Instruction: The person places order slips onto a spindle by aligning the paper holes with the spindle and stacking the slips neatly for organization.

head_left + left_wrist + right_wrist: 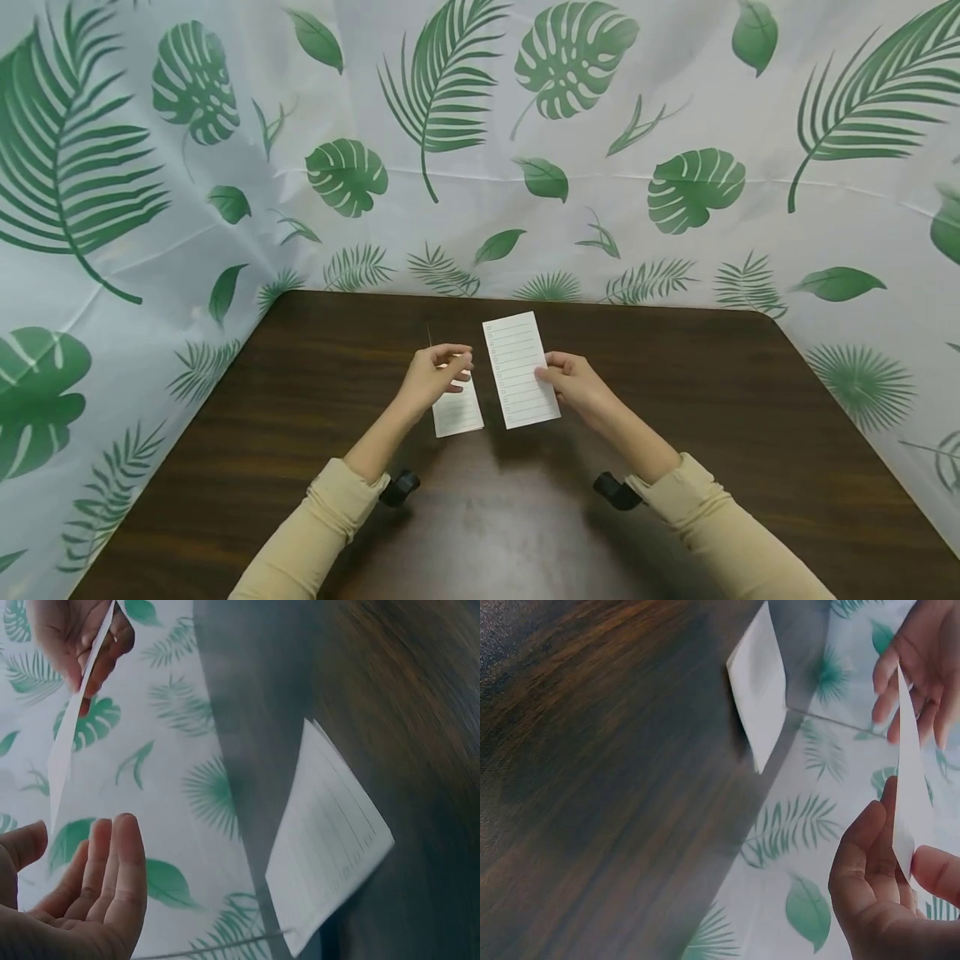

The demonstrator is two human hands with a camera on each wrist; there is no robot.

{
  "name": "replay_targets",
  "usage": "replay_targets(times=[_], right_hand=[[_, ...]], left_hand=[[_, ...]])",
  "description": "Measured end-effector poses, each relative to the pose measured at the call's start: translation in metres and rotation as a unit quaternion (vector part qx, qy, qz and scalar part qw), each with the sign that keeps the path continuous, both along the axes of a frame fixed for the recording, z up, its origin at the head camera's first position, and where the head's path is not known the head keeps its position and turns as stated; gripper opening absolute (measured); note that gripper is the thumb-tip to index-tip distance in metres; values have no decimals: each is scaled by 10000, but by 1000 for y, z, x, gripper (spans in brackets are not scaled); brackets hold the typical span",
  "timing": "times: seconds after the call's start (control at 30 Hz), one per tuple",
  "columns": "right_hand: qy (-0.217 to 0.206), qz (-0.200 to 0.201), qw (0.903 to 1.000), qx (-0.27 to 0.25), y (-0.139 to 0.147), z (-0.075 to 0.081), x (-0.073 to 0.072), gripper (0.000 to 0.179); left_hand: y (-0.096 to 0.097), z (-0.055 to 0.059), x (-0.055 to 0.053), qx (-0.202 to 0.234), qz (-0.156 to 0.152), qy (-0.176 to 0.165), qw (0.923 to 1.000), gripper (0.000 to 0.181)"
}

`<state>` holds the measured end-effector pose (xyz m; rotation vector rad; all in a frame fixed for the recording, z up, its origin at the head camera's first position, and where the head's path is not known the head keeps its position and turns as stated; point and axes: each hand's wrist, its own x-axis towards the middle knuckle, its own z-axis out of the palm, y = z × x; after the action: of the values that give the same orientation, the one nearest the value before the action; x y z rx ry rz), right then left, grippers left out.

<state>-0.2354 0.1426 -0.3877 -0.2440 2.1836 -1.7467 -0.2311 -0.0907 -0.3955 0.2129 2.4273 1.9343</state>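
My right hand [581,383] pinches the right edge of a white lined checklist sheet [517,371], thumb in front and fingers behind. The sheet is held up over the table, its ruled face with small boxes toward the head camera. To its left, my left hand [435,377] has its thumb and fingers apart with nothing between them, as the left wrist view shows. Below and behind that hand is a second lined paper piece [326,840], its layered edge visible and partly covered by the hand in the head view. A thin dark cord [832,721] runs from its far end.
Both hands are over a dark brown wooden table [712,417] with rounded far corners. A white cloth with green leaves [465,192] hangs along the back and sides. Black wrist devices [617,492] sit near both rolled cream cuffs.
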Motion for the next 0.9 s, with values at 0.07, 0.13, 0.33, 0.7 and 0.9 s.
replay_targets(times=[0.07, 0.13, 0.33, 0.7, 0.9], right_hand=[[32, 62, 10000, -9, -2, 1, 1, 31], [56, 87, 9999, 21, -4, 2, 2, 30], [114, 137, 9998, 79, -10, 3, 2, 30], [196, 235, 9990, 322, -22, 8, 4, 26], [541, 92, 9971, 525, -29, 11, -2, 18]], left_hand=[[4, 2, 0, 124, 7, -114, 9999, 31], [7, 3, 0, 177, 4, -169, 9997, 32], [16, 7, -4, 290, 85, -316, 9990, 30], [9, 14, -4, 175, 404, -163, 9989, 21], [4, 15, -10, 365, 549, -162, 9977, 18]])
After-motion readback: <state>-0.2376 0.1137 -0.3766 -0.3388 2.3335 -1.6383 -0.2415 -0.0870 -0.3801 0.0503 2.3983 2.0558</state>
